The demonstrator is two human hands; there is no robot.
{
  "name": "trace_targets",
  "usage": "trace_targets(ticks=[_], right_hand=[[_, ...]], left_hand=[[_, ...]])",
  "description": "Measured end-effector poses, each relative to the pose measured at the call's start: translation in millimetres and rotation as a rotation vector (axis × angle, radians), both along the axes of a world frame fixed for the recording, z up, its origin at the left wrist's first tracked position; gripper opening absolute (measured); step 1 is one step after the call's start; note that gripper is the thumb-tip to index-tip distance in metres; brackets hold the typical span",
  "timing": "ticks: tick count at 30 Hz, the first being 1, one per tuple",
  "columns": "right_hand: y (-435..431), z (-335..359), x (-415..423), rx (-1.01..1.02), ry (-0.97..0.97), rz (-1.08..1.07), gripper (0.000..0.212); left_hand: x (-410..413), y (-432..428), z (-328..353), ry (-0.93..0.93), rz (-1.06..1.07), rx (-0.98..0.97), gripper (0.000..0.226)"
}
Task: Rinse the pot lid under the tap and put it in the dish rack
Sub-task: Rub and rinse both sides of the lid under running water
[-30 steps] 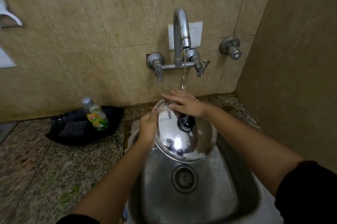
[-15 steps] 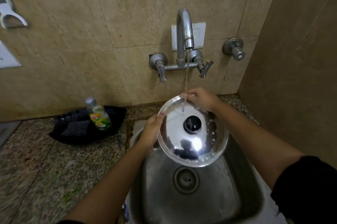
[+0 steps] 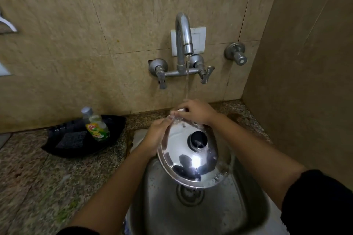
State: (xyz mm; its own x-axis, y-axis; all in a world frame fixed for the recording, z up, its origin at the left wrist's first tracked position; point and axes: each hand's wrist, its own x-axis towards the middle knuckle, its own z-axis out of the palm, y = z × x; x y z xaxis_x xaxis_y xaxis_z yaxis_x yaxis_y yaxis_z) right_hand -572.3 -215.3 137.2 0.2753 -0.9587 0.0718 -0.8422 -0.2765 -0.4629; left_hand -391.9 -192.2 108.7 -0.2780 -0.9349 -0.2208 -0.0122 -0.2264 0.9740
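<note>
A shiny steel pot lid (image 3: 193, 160) with a black knob is held tilted over the steel sink (image 3: 238, 213), top side facing me. My left hand (image 3: 155, 137) grips its left rim. My right hand (image 3: 196, 112) holds the far rim, fingers curled over the edge. Water runs from the wall tap (image 3: 184, 38) and lands on the far edge of the lid by my right fingers. No dish rack is in view.
A black tray (image 3: 57, 148) on the granite counter (image 3: 38, 187) to the left holds a green dish-soap bottle (image 3: 96, 127) and a dark scrub pad (image 3: 71, 140). A second valve (image 3: 236, 55) sticks out of the wall at right. A tiled side wall stands close on the right.
My right hand has moved from the lid's top near the knob to its far rim. The lid has tilted and turned under the stream, and my left hand has shifted up along the left rim.
</note>
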Motion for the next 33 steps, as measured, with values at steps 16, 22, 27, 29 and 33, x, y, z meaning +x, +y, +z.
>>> trace_targets(ticks=[16, 22, 27, 29, 33], right_hand=[[31.4, -39.3, -4.6, -0.138, 0.020, -0.243, 0.045], [137.7, -86.1, 15.6, -0.255, 0.130, -0.022, 0.054], [105.6, -70.8, 58.7, -0.262, 0.133, 0.268, 0.046], [102.6, -68.5, 44.4, -0.276, 0.152, 0.273, 0.045], [116.4, -81.9, -13.6, -0.177, 0.124, 0.133, 0.051]], left_hand=[[15.5, 14.5, -11.6, -0.081, 0.418, -0.061, 0.042], [14.8, 18.0, -28.0, -0.016, 0.622, 0.105, 0.042], [1.4, 24.9, -23.2, 0.028, 0.596, 0.096, 0.043], [3.3, 23.6, -21.1, 0.019, 0.598, 0.065, 0.044], [10.6, 16.2, -23.0, -0.004, 0.676, 0.066, 0.043]])
